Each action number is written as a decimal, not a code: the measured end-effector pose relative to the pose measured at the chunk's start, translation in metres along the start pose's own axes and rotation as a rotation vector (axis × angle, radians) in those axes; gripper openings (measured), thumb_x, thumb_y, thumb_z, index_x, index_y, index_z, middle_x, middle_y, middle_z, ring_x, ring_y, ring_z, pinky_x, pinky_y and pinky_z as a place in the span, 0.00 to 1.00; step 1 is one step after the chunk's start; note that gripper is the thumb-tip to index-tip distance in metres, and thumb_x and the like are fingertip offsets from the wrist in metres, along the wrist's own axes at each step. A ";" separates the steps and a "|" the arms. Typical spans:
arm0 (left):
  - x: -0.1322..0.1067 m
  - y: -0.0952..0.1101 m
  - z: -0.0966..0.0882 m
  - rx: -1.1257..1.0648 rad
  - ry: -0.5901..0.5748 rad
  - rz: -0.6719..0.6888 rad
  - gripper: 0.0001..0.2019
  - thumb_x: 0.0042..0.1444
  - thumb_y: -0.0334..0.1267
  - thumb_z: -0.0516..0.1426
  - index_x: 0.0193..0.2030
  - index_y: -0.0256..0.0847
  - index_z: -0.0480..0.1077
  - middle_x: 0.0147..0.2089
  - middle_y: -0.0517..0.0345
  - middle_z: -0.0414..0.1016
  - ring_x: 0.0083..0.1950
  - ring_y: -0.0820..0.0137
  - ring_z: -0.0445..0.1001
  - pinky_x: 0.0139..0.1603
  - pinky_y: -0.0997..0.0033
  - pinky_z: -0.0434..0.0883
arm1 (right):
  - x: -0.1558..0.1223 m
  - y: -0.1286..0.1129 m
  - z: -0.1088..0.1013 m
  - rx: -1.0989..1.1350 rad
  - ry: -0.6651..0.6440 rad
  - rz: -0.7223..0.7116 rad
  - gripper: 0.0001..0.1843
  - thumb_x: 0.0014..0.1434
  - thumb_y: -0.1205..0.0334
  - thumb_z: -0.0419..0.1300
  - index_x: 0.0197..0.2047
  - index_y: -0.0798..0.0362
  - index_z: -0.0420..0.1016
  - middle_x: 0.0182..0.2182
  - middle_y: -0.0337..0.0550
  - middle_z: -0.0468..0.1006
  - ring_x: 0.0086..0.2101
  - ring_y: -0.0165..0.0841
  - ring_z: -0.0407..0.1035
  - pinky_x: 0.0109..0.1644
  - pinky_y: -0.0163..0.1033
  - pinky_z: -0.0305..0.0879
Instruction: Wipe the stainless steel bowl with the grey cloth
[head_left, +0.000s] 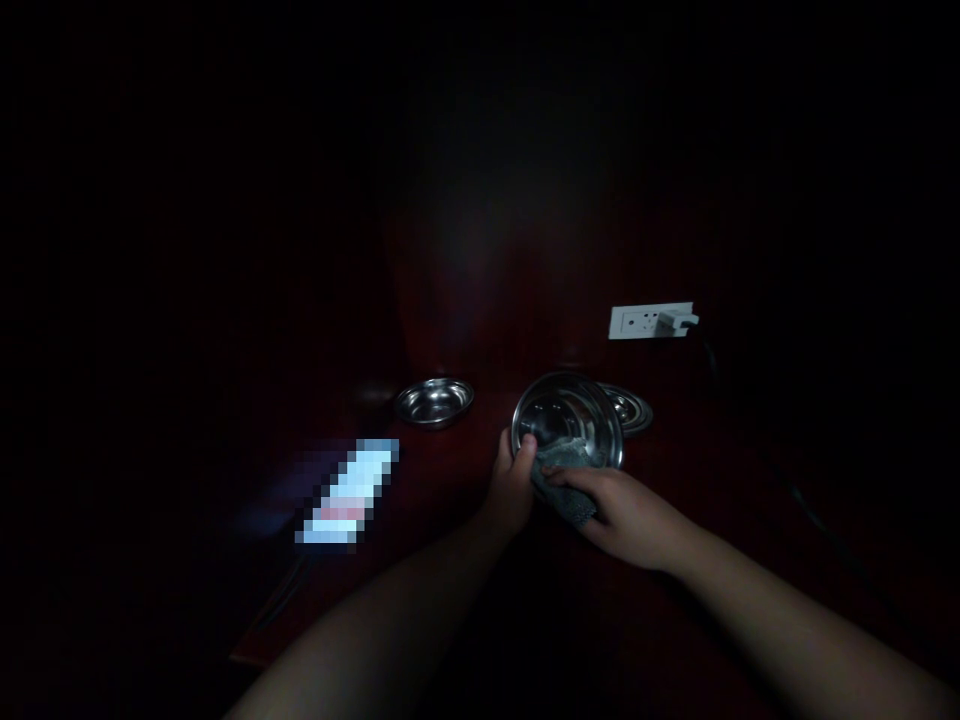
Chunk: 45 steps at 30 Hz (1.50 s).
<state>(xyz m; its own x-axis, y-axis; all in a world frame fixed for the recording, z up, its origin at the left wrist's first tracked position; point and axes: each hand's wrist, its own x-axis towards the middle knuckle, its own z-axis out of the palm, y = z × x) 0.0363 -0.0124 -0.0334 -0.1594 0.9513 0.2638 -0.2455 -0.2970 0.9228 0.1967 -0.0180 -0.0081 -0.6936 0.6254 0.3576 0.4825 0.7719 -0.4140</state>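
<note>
A shiny metal bowl (562, 405) is tilted so that its inside faces me. My left hand (513, 482) grips it at the left, with the thumb over the rim and the other fingers mostly hidden behind. In my right hand (619, 510) is a grey-green cloth (574, 490), pressed against the bowl's lower inside and rim. Behind the bowl, partly covered by it, lies a round metal lid or dish (634, 410). A shallow metal bowl (435, 402) stands upright to the left, apart from both hands.
A lit, pixelated screen (349, 495) lies on the dark red table (420, 540) at the left. A white wall socket (651, 320) with a plug in it is at the back right; a dark cord (814, 510) runs down the right side. The surroundings are very dark.
</note>
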 end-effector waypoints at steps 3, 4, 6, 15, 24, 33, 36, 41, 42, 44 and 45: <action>0.001 -0.001 -0.001 0.010 -0.009 0.013 0.22 0.57 0.51 0.52 0.54 0.41 0.63 0.51 0.50 0.72 0.50 0.63 0.71 0.52 0.64 0.66 | 0.000 0.000 -0.002 -0.088 0.003 0.101 0.21 0.48 0.70 0.56 0.47 0.50 0.73 0.45 0.44 0.77 0.44 0.40 0.72 0.48 0.44 0.67; 0.001 -0.001 -0.001 0.012 -0.017 0.021 0.22 0.57 0.50 0.52 0.54 0.40 0.64 0.50 0.50 0.73 0.50 0.64 0.71 0.52 0.64 0.66 | 0.000 0.000 -0.003 -0.120 0.006 0.136 0.20 0.48 0.69 0.56 0.46 0.50 0.74 0.43 0.44 0.78 0.42 0.40 0.73 0.47 0.44 0.68; 0.002 0.001 -0.001 0.006 -0.044 0.045 0.21 0.57 0.50 0.52 0.53 0.40 0.64 0.49 0.51 0.73 0.49 0.64 0.71 0.51 0.64 0.66 | 0.001 -0.001 -0.004 -0.179 0.021 0.190 0.18 0.50 0.69 0.54 0.44 0.50 0.74 0.40 0.45 0.79 0.41 0.39 0.73 0.46 0.44 0.68; -0.003 0.014 0.004 -0.123 -0.138 -0.001 0.21 0.56 0.47 0.54 0.54 0.38 0.64 0.49 0.49 0.73 0.49 0.63 0.72 0.52 0.62 0.66 | 0.005 0.008 -0.001 -0.287 0.323 0.186 0.24 0.56 0.69 0.49 0.56 0.63 0.66 0.58 0.58 0.64 0.59 0.42 0.59 0.63 0.50 0.55; -0.008 0.018 0.006 -0.198 -0.280 -0.062 0.23 0.55 0.47 0.55 0.55 0.39 0.65 0.56 0.47 0.71 0.56 0.59 0.68 0.59 0.58 0.61 | 0.000 0.007 -0.003 -0.138 0.361 -0.050 0.29 0.55 0.73 0.47 0.61 0.59 0.59 0.63 0.51 0.56 0.64 0.37 0.44 0.66 0.54 0.46; -0.009 0.002 0.004 -0.179 -0.290 -0.056 0.24 0.56 0.49 0.54 0.55 0.37 0.64 0.55 0.45 0.70 0.58 0.59 0.67 0.61 0.57 0.59 | -0.002 0.001 0.001 0.019 0.210 -0.216 0.34 0.51 0.76 0.48 0.63 0.54 0.58 0.62 0.49 0.60 0.62 0.39 0.51 0.64 0.54 0.50; -0.009 0.001 0.002 -0.101 -0.216 -0.046 0.23 0.56 0.50 0.53 0.53 0.37 0.65 0.53 0.46 0.71 0.55 0.60 0.69 0.59 0.59 0.61 | -0.002 -0.006 -0.002 0.076 0.148 -0.190 0.29 0.55 0.73 0.49 0.61 0.55 0.61 0.59 0.51 0.64 0.59 0.38 0.57 0.62 0.51 0.56; -0.007 0.003 0.000 -0.015 -0.111 0.010 0.23 0.56 0.51 0.52 0.53 0.37 0.65 0.51 0.48 0.72 0.52 0.62 0.70 0.55 0.62 0.64 | 0.000 -0.017 -0.010 0.180 0.071 -0.196 0.21 0.59 0.69 0.50 0.55 0.52 0.67 0.53 0.49 0.72 0.51 0.38 0.68 0.53 0.45 0.67; -0.007 0.004 0.000 -0.008 -0.091 0.025 0.23 0.56 0.51 0.52 0.52 0.37 0.65 0.51 0.48 0.72 0.51 0.62 0.70 0.55 0.62 0.64 | 0.000 -0.017 -0.011 0.182 0.066 -0.197 0.21 0.58 0.69 0.51 0.55 0.52 0.67 0.53 0.49 0.72 0.50 0.38 0.69 0.52 0.45 0.67; -0.006 0.005 0.000 0.005 -0.058 0.051 0.22 0.57 0.51 0.51 0.52 0.38 0.65 0.50 0.49 0.72 0.51 0.63 0.70 0.54 0.63 0.64 | 0.000 -0.015 -0.010 0.161 0.068 -0.184 0.22 0.57 0.70 0.51 0.55 0.52 0.67 0.52 0.48 0.73 0.50 0.37 0.69 0.53 0.46 0.66; -0.005 0.005 0.000 0.015 -0.041 0.065 0.22 0.57 0.50 0.51 0.52 0.38 0.65 0.50 0.49 0.72 0.50 0.63 0.70 0.54 0.64 0.65 | 0.000 -0.013 -0.009 0.138 0.065 -0.169 0.23 0.56 0.71 0.51 0.56 0.52 0.67 0.52 0.48 0.73 0.50 0.37 0.69 0.54 0.45 0.66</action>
<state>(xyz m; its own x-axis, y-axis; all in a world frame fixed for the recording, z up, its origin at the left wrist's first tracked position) 0.0361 -0.0186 -0.0296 -0.1349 0.9326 0.3347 -0.2217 -0.3576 0.9072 0.1952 -0.0275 0.0045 -0.7204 0.4979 0.4829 0.2813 0.8461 -0.4528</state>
